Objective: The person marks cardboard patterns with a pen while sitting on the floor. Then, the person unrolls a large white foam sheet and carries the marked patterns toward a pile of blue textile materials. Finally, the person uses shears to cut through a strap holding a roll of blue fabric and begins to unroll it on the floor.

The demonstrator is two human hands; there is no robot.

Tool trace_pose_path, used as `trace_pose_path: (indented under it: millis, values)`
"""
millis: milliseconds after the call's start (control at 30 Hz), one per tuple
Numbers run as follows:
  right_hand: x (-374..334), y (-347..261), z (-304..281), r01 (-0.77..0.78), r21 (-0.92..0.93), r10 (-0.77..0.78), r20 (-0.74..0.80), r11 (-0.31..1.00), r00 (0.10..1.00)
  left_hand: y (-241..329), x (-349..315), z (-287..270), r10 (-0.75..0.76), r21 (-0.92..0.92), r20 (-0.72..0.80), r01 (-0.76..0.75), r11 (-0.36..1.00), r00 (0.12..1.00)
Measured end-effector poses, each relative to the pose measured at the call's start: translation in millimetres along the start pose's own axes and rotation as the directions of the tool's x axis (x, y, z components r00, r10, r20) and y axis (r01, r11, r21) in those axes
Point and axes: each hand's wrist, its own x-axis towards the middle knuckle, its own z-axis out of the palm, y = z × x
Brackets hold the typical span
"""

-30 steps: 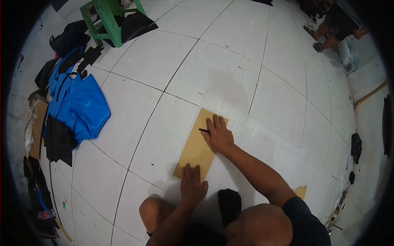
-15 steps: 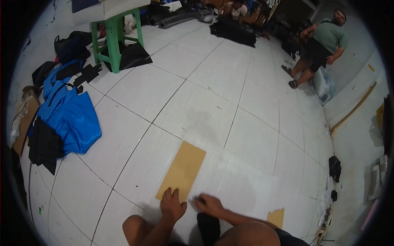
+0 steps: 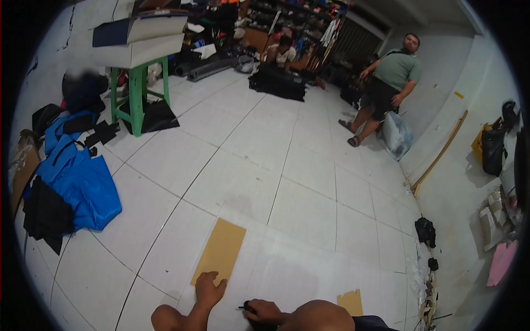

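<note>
A flat tan rectangle of cardboard (image 3: 222,247) lies before me on a pale translucent sheet (image 3: 292,262), which is spread over the floor. My left hand (image 3: 210,288) rests on its near end, fingers apart and pressed down. To the right, apart from the cardboard, my right hand (image 3: 265,311) is closed round a small black tool (image 3: 244,307) with a thin tip pointing left; its exact kind is unclear. A second tan piece of cardboard (image 3: 350,303) with a notched edge lies beyond my right knee, partly hidden.
Blue fabric (image 3: 85,190) and black scraps (image 3: 47,212) lie at left, near a green stool (image 3: 135,99) bearing boxes. A person (image 3: 389,83) stands at far right beside a plastic-wrapped bundle (image 3: 396,135). Another person (image 3: 280,54) sits behind black material (image 3: 277,83). A wall runs along the right.
The view has tilted up, showing more of the far room. My right hand has drawn back from beside the cardboard's near corner. My left hand stays on the cardboard.
</note>
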Motion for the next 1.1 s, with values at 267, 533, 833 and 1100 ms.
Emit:
trace_pose_path:
  millis: [267, 533, 833, 1100]
  values:
    - [-5, -3, -7, -0.026, 0.0, 0.026, 0.023, 1.0, 0.999, -3, 3, -5, -0.174, -0.115, 0.096, 0.184, 0.976, 0.98]
    - [-2, 2, -2, -0.067, 0.013, 0.066, 0.044, 0.998, 0.997, -7, 2, -1, -0.112, -0.074, 0.133, 0.123, 0.99, 0.985]
    - [1, 7, 5, -0.104, 0.002, 0.104, 0.048, 0.995, 0.993, -9, 3, 0, -0.111, -0.083, 0.155, 0.125, 0.989, 0.982]
    - [6, -1, 2, -0.144, -0.052, 0.146, 0.038, 0.988, 0.989, -6, -1, -1, -0.107, -0.088, 0.173, 0.123, 0.989, 0.979]
